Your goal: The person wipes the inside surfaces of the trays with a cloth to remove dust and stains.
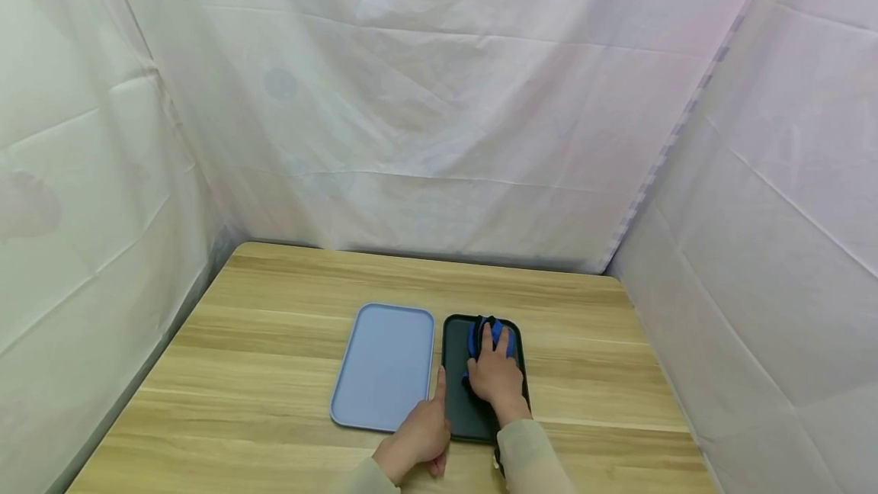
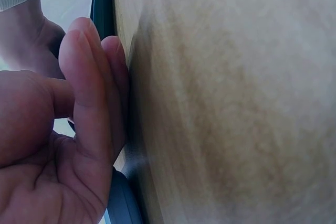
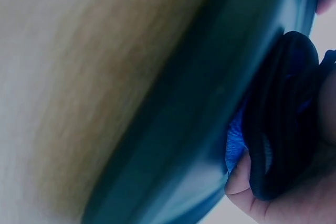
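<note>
On the dark green tray [image 1: 456, 402], my right hand [image 1: 497, 376] holds a bunched blue-and-black cloth [image 1: 475, 338] against the tray's surface. Folds of the cloth [image 3: 283, 114] bulge beneath the palm in the right wrist view, with a fingertip curled at its side. My left hand [image 1: 427, 429] is at the tray's near left, index finger stretched along its left edge. Seen from the left wrist, the left hand's fingers [image 2: 92, 93] are extended close to the tabletop, holding nothing. A light blue tray [image 1: 386, 364] lies flat just left of the dark one.
Both trays lie on a wood-grain table [image 1: 274, 372]. White sheeting hangs behind it as a back curtain [image 1: 425, 113], with further sheets along the left and right sides.
</note>
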`<state>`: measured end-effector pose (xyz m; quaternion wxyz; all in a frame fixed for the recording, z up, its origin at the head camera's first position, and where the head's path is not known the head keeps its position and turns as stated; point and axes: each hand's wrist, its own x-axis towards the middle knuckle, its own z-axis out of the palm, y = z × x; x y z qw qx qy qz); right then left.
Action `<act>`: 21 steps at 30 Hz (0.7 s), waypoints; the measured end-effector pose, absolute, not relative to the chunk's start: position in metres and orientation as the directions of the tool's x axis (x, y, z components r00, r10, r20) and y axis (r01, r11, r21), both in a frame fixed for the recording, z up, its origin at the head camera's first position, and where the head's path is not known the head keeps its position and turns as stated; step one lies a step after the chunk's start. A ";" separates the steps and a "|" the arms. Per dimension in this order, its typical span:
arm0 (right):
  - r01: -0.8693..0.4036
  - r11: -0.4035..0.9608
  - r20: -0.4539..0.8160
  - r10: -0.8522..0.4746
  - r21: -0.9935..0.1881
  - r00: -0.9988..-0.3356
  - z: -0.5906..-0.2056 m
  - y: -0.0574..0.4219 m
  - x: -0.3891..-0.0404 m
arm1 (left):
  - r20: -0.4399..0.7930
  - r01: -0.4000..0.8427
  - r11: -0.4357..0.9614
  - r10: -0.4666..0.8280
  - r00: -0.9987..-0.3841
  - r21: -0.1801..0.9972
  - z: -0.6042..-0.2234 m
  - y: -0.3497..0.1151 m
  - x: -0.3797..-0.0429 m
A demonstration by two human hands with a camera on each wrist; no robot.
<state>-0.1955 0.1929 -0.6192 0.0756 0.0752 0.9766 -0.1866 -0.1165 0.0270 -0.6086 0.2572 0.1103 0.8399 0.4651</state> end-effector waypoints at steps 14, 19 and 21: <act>0.139 0.938 -0.180 0.084 -0.318 -0.980 -0.618 0.183 -0.195 | -0.357 -0.076 0.562 0.411 -0.839 0.824 -0.608 0.028 -0.117; 0.109 0.942 -0.167 0.058 -0.317 -0.984 -0.616 0.177 -0.195 | -0.355 -0.072 0.564 0.411 -0.840 0.823 -0.608 0.029 -0.117; 0.099 0.945 -0.162 0.050 -0.312 -0.986 -0.614 0.175 -0.195 | -0.352 -0.071 0.557 0.414 -0.839 0.827 -0.608 0.029 -0.117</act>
